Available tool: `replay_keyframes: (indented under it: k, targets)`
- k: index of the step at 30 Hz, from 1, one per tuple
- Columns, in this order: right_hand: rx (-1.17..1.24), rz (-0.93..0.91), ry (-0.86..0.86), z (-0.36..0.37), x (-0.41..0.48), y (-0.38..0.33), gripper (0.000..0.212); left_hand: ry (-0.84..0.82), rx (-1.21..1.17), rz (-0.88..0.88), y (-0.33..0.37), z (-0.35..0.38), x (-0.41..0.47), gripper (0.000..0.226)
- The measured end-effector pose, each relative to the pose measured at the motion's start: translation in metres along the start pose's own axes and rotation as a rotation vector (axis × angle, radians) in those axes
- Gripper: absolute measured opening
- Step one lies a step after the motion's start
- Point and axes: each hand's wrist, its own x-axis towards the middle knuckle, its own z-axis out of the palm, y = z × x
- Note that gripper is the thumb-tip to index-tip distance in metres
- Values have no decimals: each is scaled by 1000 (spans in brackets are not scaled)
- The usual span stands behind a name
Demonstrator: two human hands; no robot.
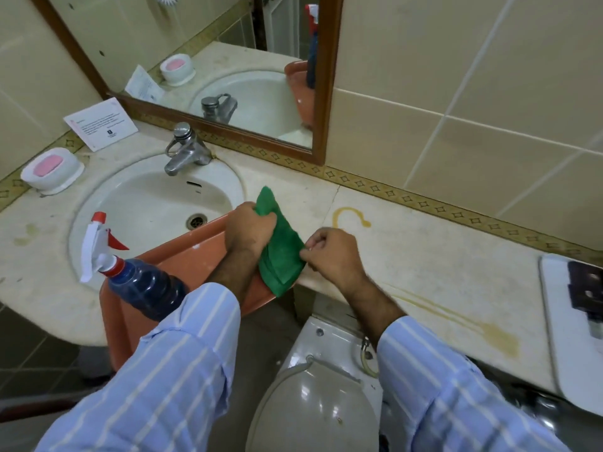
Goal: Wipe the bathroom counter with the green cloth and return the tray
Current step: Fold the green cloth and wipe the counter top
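A folded green cloth (280,252) is held upright over the counter's front edge. My left hand (248,231) grips its upper part and my right hand (332,256) pinches its right edge. An orange tray (182,256) rests tilted over the sink's front rim, with a spray bottle of dark blue liquid (137,285) lying in it. The beige counter (424,256) carries a yellow-brown curl stain (350,215) just right of the cloth and a long streak (483,327) near the front edge.
The sink (156,203) and chrome tap (186,151) are at left, with a white soap dish holding pink soap (52,169) and a card (101,123). A white tray with a dark object (577,314) sits at far right. A toilet (319,386) stands below.
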Motion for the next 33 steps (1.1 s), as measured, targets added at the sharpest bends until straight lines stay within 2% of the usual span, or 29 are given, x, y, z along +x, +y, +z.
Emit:
replay_keyframes:
  k: [2,4,6,8,10,11,13,15,16,18,21,27,30,33]
  targets:
    - [121,41,116,-26,-1,7,11,-13,-63,76,31,8,-5,24]
    - [278,162,176,-55,-4,25,13,-75,-58,148,58,25,-10,24]
    - [431,285,108,-75,-10,47,11,-125,45,194,74,48,-17,26]
    - [483,339,-31,-85,-18,69,11,-122,216,222,81,72,-28,33]
    - [378,324,-155,-88,-17,91,18,-27,399,309,76,98,-46,53]
    - [268,282,-155,-91,-12,102,21,27,451,366,72,109,-57,64]
    - [-61,152,-16,-105,5,127,23,54,481,436,58,132,-83,74]
    - [-358,42,137,-129,25,152,26,2,505,402,35,152,-102,81]
    - [-451,-2,152,-142,34,165,36,-28,527,351,24,157,-107,85]
    - [-608,-58,96,-169,53,194,59,-33,586,295,8,166,-108,87]
    - [-844,-187,-1,-191,67,233,70,25,606,305,6,176,-91,79]
    - [-889,-313,85,-189,74,262,66,-26,611,306,54,198,-8,72]
    - [-883,-320,95,-191,75,264,62,-135,658,570,65,220,-38,70]
    - [-876,-323,94,-191,74,259,61,-237,676,754,25,205,-101,69]
